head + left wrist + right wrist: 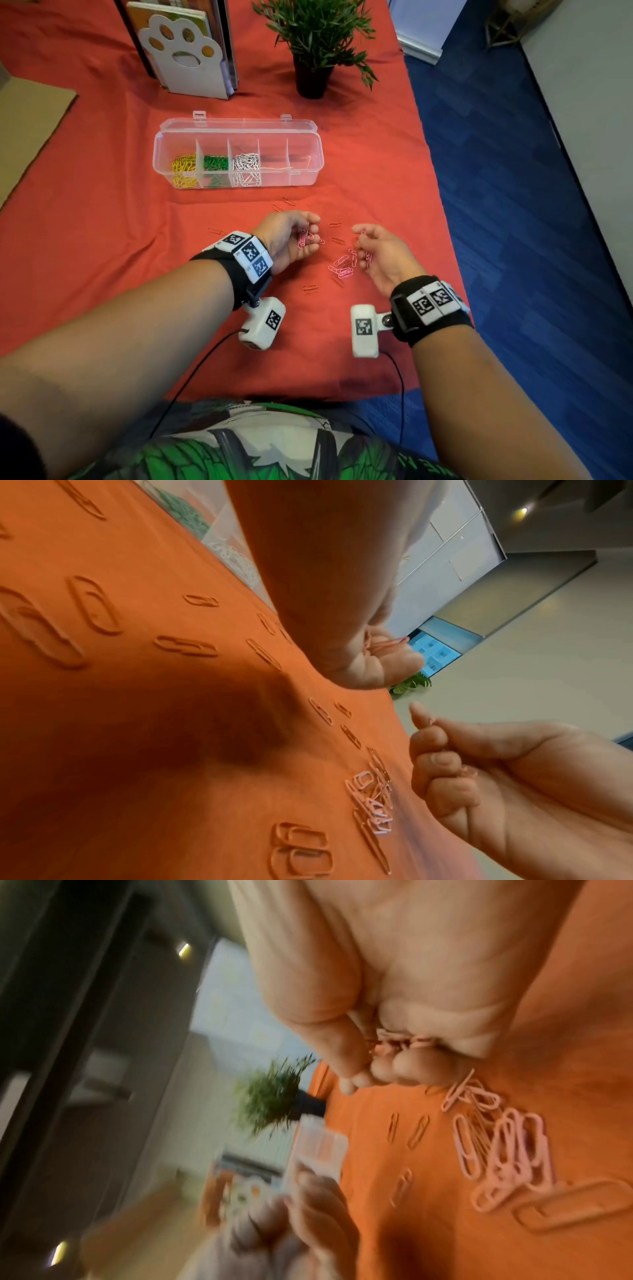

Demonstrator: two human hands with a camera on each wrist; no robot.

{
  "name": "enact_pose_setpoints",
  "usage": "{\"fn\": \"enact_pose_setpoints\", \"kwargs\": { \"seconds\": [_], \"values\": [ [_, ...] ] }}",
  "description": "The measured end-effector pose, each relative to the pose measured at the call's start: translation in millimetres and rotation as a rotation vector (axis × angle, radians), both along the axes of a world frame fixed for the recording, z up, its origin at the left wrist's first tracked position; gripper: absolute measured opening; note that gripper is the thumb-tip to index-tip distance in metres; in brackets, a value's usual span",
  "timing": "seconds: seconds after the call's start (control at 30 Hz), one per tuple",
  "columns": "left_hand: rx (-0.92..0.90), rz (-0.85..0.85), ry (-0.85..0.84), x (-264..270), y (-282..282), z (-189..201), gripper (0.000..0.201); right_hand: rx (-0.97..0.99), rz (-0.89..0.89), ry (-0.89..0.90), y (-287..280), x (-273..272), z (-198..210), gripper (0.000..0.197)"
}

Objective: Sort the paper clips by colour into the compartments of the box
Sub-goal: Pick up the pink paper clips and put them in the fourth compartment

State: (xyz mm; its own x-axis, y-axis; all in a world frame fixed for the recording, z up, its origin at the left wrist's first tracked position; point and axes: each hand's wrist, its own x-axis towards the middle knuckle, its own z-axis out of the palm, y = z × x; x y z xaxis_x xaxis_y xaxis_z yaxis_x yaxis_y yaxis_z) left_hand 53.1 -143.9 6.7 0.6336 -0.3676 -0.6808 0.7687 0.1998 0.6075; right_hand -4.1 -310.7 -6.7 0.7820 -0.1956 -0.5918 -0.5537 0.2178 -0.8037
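Red-covered desk (102, 212), clear box (238, 154) beyond both sets of fingers, yellow, green and white already filed. Left hand (287, 240) fingers curl round a pink bunch (303, 236); right hand (383, 257) fingers clutch pink ones too. Between them, loose pink clips (342, 267) lie with scattered red clips (310, 287).

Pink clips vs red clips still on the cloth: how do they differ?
Colour: the pink clips stand out pale against the red cloth; the red clips nearly blend into it.
Spread: the pink clips lie mostly bunched in one pile between the hands; the red clips lie scattered singly.
Handling: both the left hand and the right hand hold pink clips; neither visibly holds red ones.
Shared: both lie outside the box.
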Motion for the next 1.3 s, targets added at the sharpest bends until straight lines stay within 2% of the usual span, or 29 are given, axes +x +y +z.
{"fn": "enact_pose_setpoints", "kwargs": {
  "seconds": [0.07,0.1,0.13,0.17,0.23,0.3,0.37,0.47,0.57,0.63,0.7,0.77,0.8,0.83,0.93,1.0,1.07,1.1,1.2,1.3],
  "values": [
    [0.115,-0.046,-0.024,4,-8,-3,0.023,0.231,-0.107,0.045,-8,-3,8,0.019],
    [0.253,-0.113,-0.124,6,-11,-8,0.023,0.246,-0.104,0.073,-10,-4,10,0.018],
    [0.425,-0.213,-0.28,6,-14,-13,0.022,0.172,-0.057,0.097,-11,-6,9,0.017],
    [0.599,-0.324,-0.463,6,-15,-17,0.019,0.013,0.037,0.111,-11,-8,6,0.017],
    [0.882,-0.558,-0.804,3,-15,-25,0.015,-0.428,0.322,0.096,-8,-11,-2,0.02],
    [1.055,-0.753,-1.033,1,-13,-34,0.024,-0.769,0.57,0.018,-5,-14,-11,0.015],
    [1.115,-0.837,-1.119,0,-12,-38,0.025,-0.958,0.693,-0.054,-2,-21,-21,0.02],
    [1.138,-0.885,-1.143,-4,-12,-42,0.021,-1.077,0.765,-0.198,8,-27,-31,0.018],
    [1.089,-0.815,-1.107,-6,-11,-44,0.02,-1.151,0.798,-0.221,15,-21,-32,0.01],
    [1.006,-0.699,-0.988,-5,-9,-40,0.015,-1.072,0.71,-0.219,14,-13,-30,0.006],
    [0.808,-0.52,-0.679,-2,-5,-32,0.018,-0.876,0.547,-0.156,13,-4,-23,0.01],
    [0.446,-0.216,-0.236,-1,1,-20,0.024,-0.555,0.355,-0.066,13,2,-14,0.019],
    [0.287,-0.078,-0.073,-1,6,-13,0.023,-0.377,0.269,-0.027,13,4,-8,0.021],
    [0.18,0.006,0.02,0,12,-7,0.023,-0.187,0.197,0.005,13,6,-2,0.021],
    [0.046,0.067,0.086,3,33,6,0.029,0.353,0.0,0.11,16,16,15,0.023],
    [0.01,0.07,0.103,6,38,12,0.031,0.526,-0.108,0.172,17,22,22,0.025],
    [-0.008,0.076,0.101,13,48,22,0.03,0.592,-0.173,0.207,24,30,29,0.021],
    [-0.025,0.088,0.098,17,51,26,0.03,0.618,-0.192,0.21,29,34,34,0.024],
    [-0.04,0.118,0.072,31,60,40,0.029,0.672,-0.213,0.147,38,47,46,0.053],
    [-0.017,0.156,0.022,48,63,51,0.026,0.608,-0.156,0.076,44,58,57,0.055]
  ]
}}
